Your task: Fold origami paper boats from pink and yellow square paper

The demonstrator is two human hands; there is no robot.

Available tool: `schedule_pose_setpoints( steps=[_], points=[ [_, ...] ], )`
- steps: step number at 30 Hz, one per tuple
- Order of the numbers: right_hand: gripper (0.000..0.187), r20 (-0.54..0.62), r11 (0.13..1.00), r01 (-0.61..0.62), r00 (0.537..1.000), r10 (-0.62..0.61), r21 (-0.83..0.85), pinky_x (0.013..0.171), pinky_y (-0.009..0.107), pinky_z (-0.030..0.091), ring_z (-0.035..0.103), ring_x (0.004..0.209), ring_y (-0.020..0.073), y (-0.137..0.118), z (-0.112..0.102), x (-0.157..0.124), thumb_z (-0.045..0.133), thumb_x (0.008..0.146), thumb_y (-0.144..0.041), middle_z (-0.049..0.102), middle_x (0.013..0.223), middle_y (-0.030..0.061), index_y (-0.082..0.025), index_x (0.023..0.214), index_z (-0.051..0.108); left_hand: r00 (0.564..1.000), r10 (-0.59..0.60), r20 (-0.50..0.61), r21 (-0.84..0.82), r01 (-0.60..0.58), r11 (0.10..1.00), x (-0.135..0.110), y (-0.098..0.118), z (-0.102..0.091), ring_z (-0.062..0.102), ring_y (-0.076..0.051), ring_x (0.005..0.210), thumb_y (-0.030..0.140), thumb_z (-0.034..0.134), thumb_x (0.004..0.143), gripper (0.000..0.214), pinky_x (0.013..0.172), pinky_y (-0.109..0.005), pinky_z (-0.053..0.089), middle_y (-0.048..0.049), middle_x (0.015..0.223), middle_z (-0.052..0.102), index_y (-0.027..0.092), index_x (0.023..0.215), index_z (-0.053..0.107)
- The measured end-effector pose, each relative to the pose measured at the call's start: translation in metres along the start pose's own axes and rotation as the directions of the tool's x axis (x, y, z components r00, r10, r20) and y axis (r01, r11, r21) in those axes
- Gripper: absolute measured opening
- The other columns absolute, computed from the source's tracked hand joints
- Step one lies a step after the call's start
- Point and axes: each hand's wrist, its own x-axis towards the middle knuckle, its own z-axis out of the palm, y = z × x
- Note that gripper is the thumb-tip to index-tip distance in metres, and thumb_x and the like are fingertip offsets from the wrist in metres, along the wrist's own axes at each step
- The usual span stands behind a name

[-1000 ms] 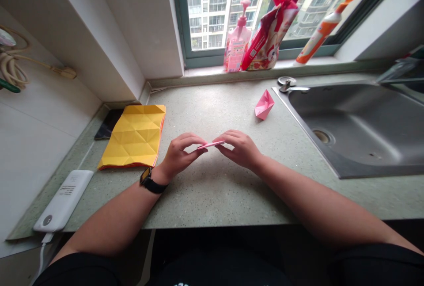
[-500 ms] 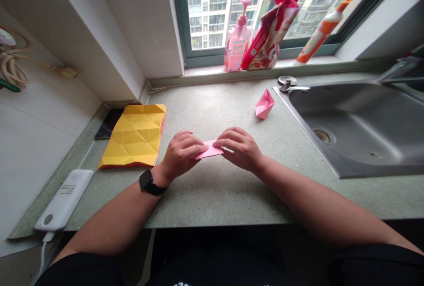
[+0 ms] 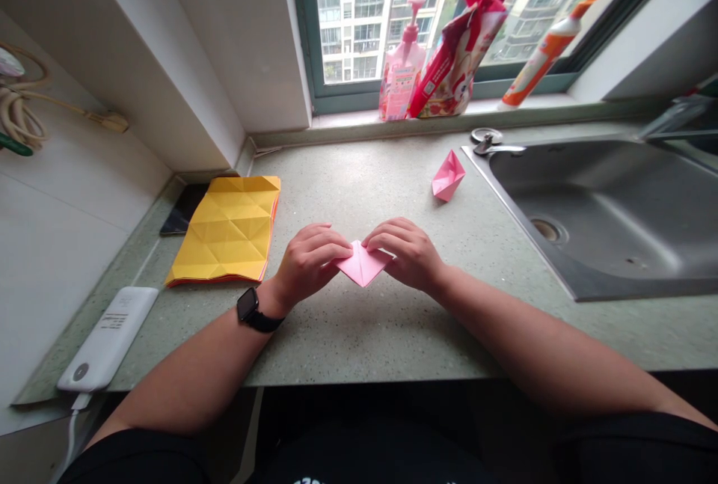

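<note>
Two hands at frame centre, both on one small pink folded paper (image 3: 363, 265). Left hand (image 3: 307, 263), black watch (image 3: 250, 307) on its wrist, fingers curled together and pinching the paper's left edge. Right hand (image 3: 407, 252), fingers likewise bent and closed on the paper's right edge, fingertips meeting the left hand's above the piece. Paper itself a small diamond-like shape, lower point aimed toward the bottom of the frame, held just over or on the speckled green counter (image 3: 359, 327); contact with the surface not clear.

Up and right of the hands, well apart from them: a second pink folded paper shape (image 3: 447, 176), lying on the counter near the sink's corner. Steel sink (image 3: 611, 244) filling the right side of the frame. Left of the hands: a stack of creased yellow paper (image 3: 229, 228), a dark phone (image 3: 182, 209) partly under its upper left corner. Lower left: a white power bank (image 3: 106, 340) at the counter edge. Upper centre, on the window ledge: pink pump bottle (image 3: 402, 69), red pouch (image 3: 457, 57) leaning against it, orange-and-white tube (image 3: 547, 50) tilted to the right.
</note>
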Motion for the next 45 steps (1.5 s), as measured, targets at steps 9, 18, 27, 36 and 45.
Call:
schedule_pose_setpoints(
  steps=[9, 18, 27, 36, 45],
  points=[
    [0.019, 0.052, 0.998, 0.020, 0.998, -0.017, -0.051, 0.085, 0.045, 0.050, 0.070, 0.091, 0.0259, -0.001, 0.000, -0.001, 0.062, 0.109, -0.034, 0.083, 0.097, 0.0024, -0.033, 0.101, 0.080, 0.999, -0.003, 0.053, -0.010, 0.003, 1.000, -0.003, 0.000, 0.003, 0.078, -0.020, 0.091, 0.030, 0.071, 0.106, 0.009, 0.107, -0.044, 0.060, -0.0028, 0.096, 0.084, 0.028, 0.104, 0.080],
    [0.016, 0.004, 0.996, -0.044, 0.999, 0.044, 0.080, 0.081, 0.042, 0.054, 0.072, 0.084, 0.0236, -0.002, 0.004, -0.001, 0.065, 0.108, -0.035, 0.082, 0.092, 0.0032, -0.030, 0.099, 0.078, 0.995, -0.084, 0.053, -0.054, 0.087, 0.995, 0.000, 0.000, 0.004, 0.077, -0.022, 0.090, 0.035, 0.066, 0.110, 0.020, 0.095, -0.041, 0.060, -0.0065, 0.094, 0.083, 0.024, 0.100, 0.080],
    [0.011, -0.049, 0.983, -0.098, 0.993, 0.106, 0.156, 0.076, 0.037, 0.058, 0.072, 0.077, 0.0206, 0.002, 0.004, 0.000, 0.068, 0.103, -0.026, 0.079, 0.085, 0.0023, -0.027, 0.094, 0.075, 0.968, -0.214, 0.133, -0.105, 0.228, 0.968, 0.001, -0.003, 0.006, 0.071, -0.020, 0.082, 0.042, 0.063, 0.112, 0.032, 0.080, -0.034, 0.054, -0.0061, 0.091, 0.081, 0.022, 0.093, 0.078],
    [0.015, -0.029, 0.973, -0.159, 0.986, 0.166, 0.170, 0.077, 0.034, 0.060, 0.077, 0.081, 0.0200, 0.002, 0.003, 0.000, 0.065, 0.108, -0.028, 0.084, 0.091, 0.0029, -0.026, 0.100, 0.078, 0.939, -0.254, 0.233, -0.084, 0.279, 0.957, 0.001, -0.002, 0.006, 0.067, -0.018, 0.073, 0.039, 0.066, 0.110, 0.029, 0.071, -0.031, 0.049, -0.0034, 0.084, 0.077, 0.020, 0.091, 0.077],
    [0.017, -0.028, 0.986, -0.150, 0.988, 0.152, 0.071, 0.072, 0.031, 0.056, 0.075, 0.076, 0.0185, 0.010, 0.003, -0.003, 0.066, 0.107, -0.029, 0.083, 0.087, 0.0031, -0.024, 0.096, 0.079, 0.907, -0.403, 0.117, -0.184, 0.419, 0.889, 0.003, 0.000, 0.000, 0.067, -0.017, 0.077, 0.036, 0.070, 0.105, 0.027, 0.076, -0.029, 0.051, -0.0019, 0.083, 0.076, 0.020, 0.084, 0.072]
  ],
)
